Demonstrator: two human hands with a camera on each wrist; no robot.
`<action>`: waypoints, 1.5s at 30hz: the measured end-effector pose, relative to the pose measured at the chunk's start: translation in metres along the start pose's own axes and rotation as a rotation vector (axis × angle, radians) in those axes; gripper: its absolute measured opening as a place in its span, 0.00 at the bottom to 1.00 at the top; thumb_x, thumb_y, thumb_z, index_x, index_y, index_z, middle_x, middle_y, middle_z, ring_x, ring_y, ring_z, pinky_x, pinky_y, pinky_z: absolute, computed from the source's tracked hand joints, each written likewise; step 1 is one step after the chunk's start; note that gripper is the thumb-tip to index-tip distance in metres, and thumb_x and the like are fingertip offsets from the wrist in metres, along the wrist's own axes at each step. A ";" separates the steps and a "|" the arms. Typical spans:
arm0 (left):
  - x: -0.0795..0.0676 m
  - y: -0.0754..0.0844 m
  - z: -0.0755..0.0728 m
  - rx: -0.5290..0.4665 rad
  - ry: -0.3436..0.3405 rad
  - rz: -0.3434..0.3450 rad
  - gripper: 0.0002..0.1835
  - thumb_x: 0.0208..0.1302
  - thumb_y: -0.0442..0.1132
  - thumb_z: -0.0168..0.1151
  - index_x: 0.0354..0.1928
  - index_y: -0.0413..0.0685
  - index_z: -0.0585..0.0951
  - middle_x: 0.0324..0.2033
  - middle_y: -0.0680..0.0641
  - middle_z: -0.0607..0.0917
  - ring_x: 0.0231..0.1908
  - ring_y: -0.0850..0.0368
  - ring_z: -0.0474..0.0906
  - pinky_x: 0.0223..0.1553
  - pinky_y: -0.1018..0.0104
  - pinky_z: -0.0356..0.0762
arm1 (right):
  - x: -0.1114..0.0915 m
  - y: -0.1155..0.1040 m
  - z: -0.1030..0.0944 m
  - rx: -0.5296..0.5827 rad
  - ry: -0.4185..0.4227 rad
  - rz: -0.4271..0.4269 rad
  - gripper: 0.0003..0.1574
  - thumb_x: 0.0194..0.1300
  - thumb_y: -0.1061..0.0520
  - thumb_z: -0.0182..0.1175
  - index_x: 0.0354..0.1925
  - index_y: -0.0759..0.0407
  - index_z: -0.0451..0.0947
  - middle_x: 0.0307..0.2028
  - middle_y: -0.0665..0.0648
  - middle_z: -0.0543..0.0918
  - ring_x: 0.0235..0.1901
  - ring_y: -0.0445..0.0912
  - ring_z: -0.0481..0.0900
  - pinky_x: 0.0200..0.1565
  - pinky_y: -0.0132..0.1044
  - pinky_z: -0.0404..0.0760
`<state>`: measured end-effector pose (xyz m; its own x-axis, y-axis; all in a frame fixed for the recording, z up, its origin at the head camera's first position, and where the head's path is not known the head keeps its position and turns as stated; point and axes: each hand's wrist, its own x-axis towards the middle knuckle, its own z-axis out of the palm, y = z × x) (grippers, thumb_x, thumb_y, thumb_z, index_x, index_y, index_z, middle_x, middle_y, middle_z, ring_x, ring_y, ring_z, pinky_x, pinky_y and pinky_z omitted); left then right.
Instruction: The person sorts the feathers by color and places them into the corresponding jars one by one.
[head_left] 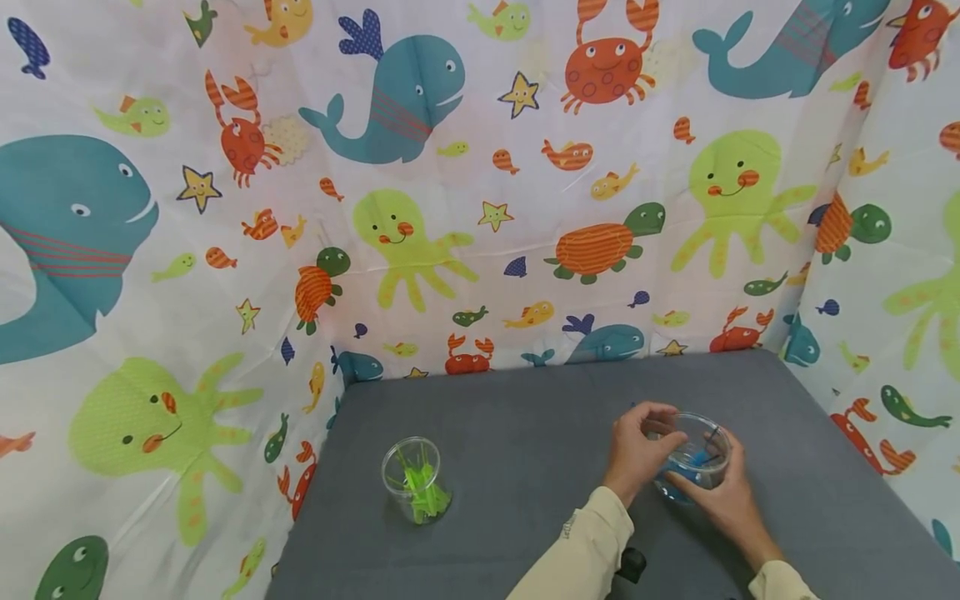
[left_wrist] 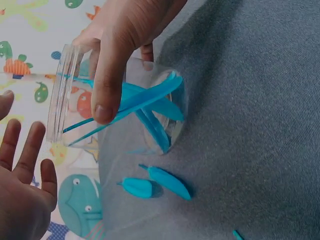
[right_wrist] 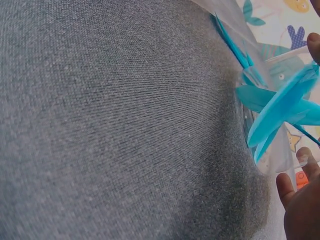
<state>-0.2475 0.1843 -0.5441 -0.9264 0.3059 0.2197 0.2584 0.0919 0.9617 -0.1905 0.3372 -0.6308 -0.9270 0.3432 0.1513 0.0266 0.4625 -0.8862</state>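
A clear plastic cup (head_left: 697,454) with several blue feathers (left_wrist: 145,97) in it stands tilted on the grey table (head_left: 525,433), at its right. My left hand (head_left: 643,443) grips the cup's wall, thumb (left_wrist: 104,95) across the side. My right hand (head_left: 723,496) is at the cup's near right side; in the left wrist view its fingers (left_wrist: 25,160) are straight, just off the rim. Two loose blue feathers (left_wrist: 169,181) lie on the cloth beside the cup. In the right wrist view the feathers (right_wrist: 280,107) show through the cup wall.
A second clear cup (head_left: 415,481) holding green feathers stands upright at the table's left front. A sea-animal printed curtain (head_left: 450,208) closes in the table at the back and both sides. Grey cloth stretches between the two cups.
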 end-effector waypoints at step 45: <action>-0.103 -0.107 -0.131 0.970 -0.250 0.088 0.19 0.45 0.69 0.76 0.41 0.83 0.88 0.73 0.59 0.71 0.76 0.26 0.55 0.63 0.19 0.52 | -0.001 -0.001 0.000 0.014 0.011 0.009 0.78 0.55 0.50 0.79 0.81 0.51 0.31 0.75 0.77 0.54 0.72 0.73 0.56 0.67 0.74 0.54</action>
<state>-0.2152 0.0187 -0.6484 -0.8382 0.5283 0.1355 0.5374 0.7579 0.3698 -0.1891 0.3366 -0.6302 -0.9224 0.3567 0.1482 0.0296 0.4478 -0.8936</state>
